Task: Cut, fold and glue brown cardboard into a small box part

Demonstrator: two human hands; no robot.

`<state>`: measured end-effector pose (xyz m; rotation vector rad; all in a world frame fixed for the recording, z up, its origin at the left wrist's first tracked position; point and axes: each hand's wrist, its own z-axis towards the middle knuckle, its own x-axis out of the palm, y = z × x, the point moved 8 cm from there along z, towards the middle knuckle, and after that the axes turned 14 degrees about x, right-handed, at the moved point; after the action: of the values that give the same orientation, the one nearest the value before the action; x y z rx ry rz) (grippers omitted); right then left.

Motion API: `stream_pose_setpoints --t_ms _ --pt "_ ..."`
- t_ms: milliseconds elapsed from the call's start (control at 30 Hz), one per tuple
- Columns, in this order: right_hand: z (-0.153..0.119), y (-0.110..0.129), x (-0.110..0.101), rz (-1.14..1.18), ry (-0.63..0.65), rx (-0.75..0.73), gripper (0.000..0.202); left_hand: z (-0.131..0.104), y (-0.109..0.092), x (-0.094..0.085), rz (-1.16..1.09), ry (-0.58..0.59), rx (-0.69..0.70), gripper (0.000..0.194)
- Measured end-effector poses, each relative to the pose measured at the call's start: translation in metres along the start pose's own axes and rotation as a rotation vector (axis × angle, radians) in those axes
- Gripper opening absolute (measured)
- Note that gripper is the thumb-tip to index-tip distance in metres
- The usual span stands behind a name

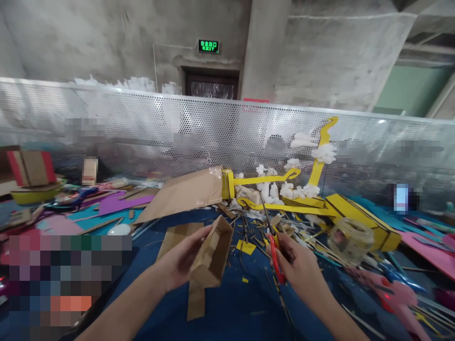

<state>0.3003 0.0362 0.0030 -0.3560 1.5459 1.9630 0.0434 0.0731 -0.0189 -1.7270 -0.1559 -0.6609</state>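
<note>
In the middle of the head view, my left hand [185,258] grips a small open cardboard box [215,253] by its left side, with the hollow facing right. A cardboard strip [196,300] shows below the box, and a flat cardboard piece [174,237] lies behind my hand. My right hand [296,263] is closed around scissors [276,260] with red handles, their blades pointing up and away over the scraps. A gap separates the scissors from the box. Yellow paper scraps [246,247] lie on the blue tabletop [245,298] between my hands.
A large cardboard sheet [185,189] leans toward a perforated metal screen [142,128]. Yellow constructions [359,218] with white fluff stand behind the scraps. To the right are a clear jar [350,239] and a pink glue gun [387,291]. Purple and blue sheets clutter the left; a person's blurred shape sits at lower left.
</note>
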Motion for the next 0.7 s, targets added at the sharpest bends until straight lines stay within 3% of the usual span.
stream_pose_setpoints --t_ms 133,300,700 --pt "0.001 -0.008 0.016 0.171 0.106 0.091 0.037 0.009 0.001 -0.005 -0.095 -0.088 0.105 0.019" --pt "-0.003 -0.002 0.019 0.139 0.100 0.068 0.031 0.011 -0.004 -0.010 -0.139 -0.199 0.142 0.012" --pt "-0.008 0.009 0.019 0.064 0.088 0.020 0.020 0.009 -0.009 -0.003 -0.222 -0.125 0.151 0.019"
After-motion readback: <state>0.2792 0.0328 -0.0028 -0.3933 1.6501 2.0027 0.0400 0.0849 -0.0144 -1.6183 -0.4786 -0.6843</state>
